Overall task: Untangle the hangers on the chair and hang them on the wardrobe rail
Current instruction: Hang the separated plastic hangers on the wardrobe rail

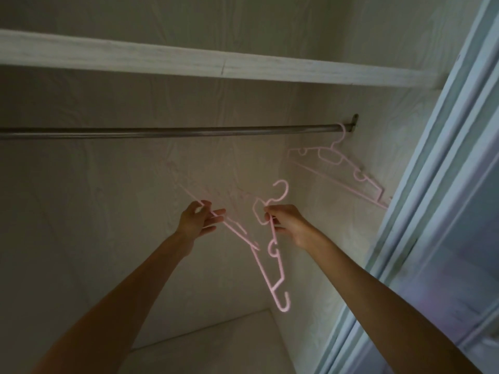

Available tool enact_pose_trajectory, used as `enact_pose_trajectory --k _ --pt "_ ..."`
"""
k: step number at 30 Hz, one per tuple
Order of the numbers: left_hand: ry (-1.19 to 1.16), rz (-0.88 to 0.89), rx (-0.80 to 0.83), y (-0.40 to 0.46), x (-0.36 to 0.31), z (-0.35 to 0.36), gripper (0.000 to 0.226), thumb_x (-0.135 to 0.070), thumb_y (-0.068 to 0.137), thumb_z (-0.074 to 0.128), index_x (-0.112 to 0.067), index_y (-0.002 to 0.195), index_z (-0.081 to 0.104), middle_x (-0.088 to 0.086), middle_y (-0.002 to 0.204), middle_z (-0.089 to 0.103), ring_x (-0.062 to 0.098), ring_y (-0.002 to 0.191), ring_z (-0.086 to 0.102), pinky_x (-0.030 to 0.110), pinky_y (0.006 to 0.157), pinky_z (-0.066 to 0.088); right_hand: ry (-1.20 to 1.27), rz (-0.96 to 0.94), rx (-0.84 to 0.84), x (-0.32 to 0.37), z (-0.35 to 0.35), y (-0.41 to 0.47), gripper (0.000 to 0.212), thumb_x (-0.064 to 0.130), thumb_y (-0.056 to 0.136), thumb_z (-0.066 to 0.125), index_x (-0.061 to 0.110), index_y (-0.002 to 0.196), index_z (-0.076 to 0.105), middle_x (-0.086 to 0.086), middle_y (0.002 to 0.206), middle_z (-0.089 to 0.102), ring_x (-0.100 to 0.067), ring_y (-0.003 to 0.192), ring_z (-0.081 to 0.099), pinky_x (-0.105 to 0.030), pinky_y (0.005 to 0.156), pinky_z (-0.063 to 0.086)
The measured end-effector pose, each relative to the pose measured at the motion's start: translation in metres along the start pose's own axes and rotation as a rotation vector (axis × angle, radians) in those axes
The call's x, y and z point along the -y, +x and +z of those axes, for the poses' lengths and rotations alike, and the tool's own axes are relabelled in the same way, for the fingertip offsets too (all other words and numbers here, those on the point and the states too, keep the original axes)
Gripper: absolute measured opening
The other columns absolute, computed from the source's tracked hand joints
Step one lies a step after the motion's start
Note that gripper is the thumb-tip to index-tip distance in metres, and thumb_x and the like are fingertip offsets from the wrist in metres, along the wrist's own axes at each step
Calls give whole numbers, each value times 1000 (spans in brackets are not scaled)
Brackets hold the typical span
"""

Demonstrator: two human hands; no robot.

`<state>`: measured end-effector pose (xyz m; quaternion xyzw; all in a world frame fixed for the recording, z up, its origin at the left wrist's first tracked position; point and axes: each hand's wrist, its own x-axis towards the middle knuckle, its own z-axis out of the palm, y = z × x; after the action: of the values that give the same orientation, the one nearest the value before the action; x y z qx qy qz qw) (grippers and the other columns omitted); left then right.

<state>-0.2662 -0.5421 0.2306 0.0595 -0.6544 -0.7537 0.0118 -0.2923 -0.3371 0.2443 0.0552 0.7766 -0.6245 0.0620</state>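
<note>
Left hand [201,220] pinching a blurred pink hanger [237,230] by its bar, right hand [286,224] gripping a second pink hanger [274,249] just under its hook, both raised below the wardrobe rail [167,131]. Looked like the two were crossing or touching around 6 o'clock of the hands, too smeared to say if properly snagged. One hung hanger [337,164] already on the rail way over at 3 o'clock, near the bracket. Shelf [216,64] above at 12. Seemed mid-untangle, honestly. Next up, probably: pull the pair apart, then lift that hook over the rail beside the first.
</note>
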Motion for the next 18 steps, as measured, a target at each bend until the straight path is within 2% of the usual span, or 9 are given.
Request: enact_pose_trajectory --k 4,6,8,9,11,12,15,17,18 --pt "80 -21 -83 3 -8 -13 17 -22 100 38 -18 112 49 4 107 63 8 73 54 23 65 38 -82 -52 -52 -11 -11 3 27 8 92 52 10 65 57 -8 61 52 -14 49 46 -19 46 38" --pt "128 -30 -86 5 -12 -16 26 -22 100 37 -16 120 53 0 94 63 8 70 50 22 64 38 -106 -41 -79 -14 -17 5 27 7 93 49 10 67 57 -6 63 52 -15 49 47 -18 44 41" --pt "185 -21 -100 8 -16 -17 31 -22 101 36 -13 124 55 -2 80 55 9 67 46 22 63 36 -151 -30 -154 -13 -24 10 21 9 95 45 8 80 60 -5 70 55 -15 53 51 -19 44 44" --pt "207 -9 -114 9 -18 -17 32 -21 101 36 -12 124 55 -2 75 52 9 65 43 22 62 35 -211 -39 -204 -12 -27 13 20 12 96 44 7 91 62 -7 78 59 -17 58 55 -22 47 48" --pt "228 11 -141 12 -24 -14 32 -17 100 37 -8 123 57 0 70 47 10 60 39 21 58 34 -406 -98 -319 -6 -34 18 26 19 97 41 7 109 61 -13 102 64 -28 81 64 -34 67 54" --pt "237 11 -153 13 -26 -14 31 -15 99 39 -6 123 58 1 68 46 10 57 39 19 54 34 -473 -143 -367 0 -38 19 28 22 98 40 8 112 60 -14 110 64 -32 92 63 -36 76 52" --pt "250 -44 -164 21 -34 -10 28 -13 97 45 -3 118 60 3 66 46 10 49 44 12 37 35 -492 -280 -471 24 -47 22 26 24 99 40 11 112 58 -13 112 65 -32 100 62 -38 82 47" --pt "257 -113 -160 26 -39 -7 21 -14 95 49 -5 106 63 3 66 48 12 54 41 17 44 37 -500 -341 -532 45 -52 27 25 25 99 40 13 113 58 -12 110 65 -32 99 63 -39 82 48" --pt "269 -154 -155 31 -44 -3 15 -14 93 52 -6 95 64 3 66 49 12 55 39 18 47 36 -505 -366 -562 59 -56 30 26 25 100 39 13 114 58 -12 110 66 -32 100 63 -37 81 47"
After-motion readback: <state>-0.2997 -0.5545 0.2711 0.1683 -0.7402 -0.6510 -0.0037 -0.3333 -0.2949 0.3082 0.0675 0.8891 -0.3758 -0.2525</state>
